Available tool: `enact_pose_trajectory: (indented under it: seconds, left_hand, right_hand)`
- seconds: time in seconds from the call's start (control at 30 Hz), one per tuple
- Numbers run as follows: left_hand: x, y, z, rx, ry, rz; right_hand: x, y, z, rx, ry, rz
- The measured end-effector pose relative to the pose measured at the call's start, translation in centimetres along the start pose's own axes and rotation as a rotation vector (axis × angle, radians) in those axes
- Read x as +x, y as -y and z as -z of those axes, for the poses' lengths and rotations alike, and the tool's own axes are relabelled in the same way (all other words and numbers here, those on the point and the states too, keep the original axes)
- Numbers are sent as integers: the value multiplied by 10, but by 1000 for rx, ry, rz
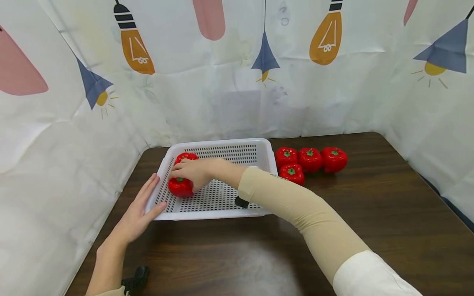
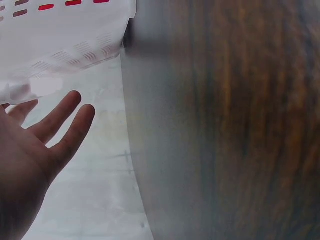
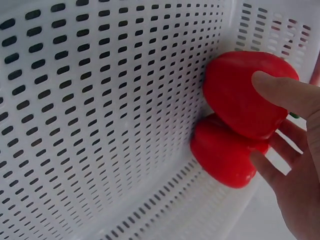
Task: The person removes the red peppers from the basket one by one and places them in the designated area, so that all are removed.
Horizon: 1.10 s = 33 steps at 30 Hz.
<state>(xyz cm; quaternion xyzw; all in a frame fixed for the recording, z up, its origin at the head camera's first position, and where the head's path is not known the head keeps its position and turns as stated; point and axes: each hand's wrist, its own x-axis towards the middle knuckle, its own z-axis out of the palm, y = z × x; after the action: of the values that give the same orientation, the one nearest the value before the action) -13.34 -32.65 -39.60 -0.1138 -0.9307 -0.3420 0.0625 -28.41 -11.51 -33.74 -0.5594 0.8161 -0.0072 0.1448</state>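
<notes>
A white perforated plastic basket (image 1: 218, 214) stands on the table and holds two red bell peppers at its left end. My right hand (image 1: 198, 170) reaches into it and grips the nearer bell pepper (image 1: 180, 188). In the right wrist view the thumb lies on that pepper (image 3: 240, 100), and the fingers are partly hidden behind it. The other bell pepper (image 3: 220, 157) sits against it, close to the fingertips. My left hand (image 1: 138, 213) touches the basket's left front corner, fingers extended along the outside. The left wrist view shows those fingers (image 2: 75, 130) spread and straight.
Several more red bell peppers (image 1: 310, 159) are grouped on the dark wooden table (image 1: 370, 222), just right of the basket. A patterned white sheet (image 1: 229, 98) hangs behind and along the sides. A black object (image 1: 241, 202) shows below the right forearm, over the basket.
</notes>
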Motion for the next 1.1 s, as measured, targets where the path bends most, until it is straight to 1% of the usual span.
enact_pose_trajectory:
  seconds: [0.1, 0.3, 0.57, 0.87, 1.1]
  left_hand:
    - [0, 0, 0, -5, 0, -4]
    - [-1, 0, -1, -12, 3, -5]
    - [-1, 0, -2, -19, 3, -7]
    - [-1, 2, -2, -20, -3, -9]
    - [0, 5, -2, -19, -9, -20]
  right_hand:
    - [0, 3, -1, 37, 13, -13]
    - [0, 4, -2, 107, 9, 4]
    - [-6, 5, 0, 83, 59, -23]
    - [-19, 6, 6, 92, 103, -14]
    - [-30, 3, 12, 63, 157, -9]
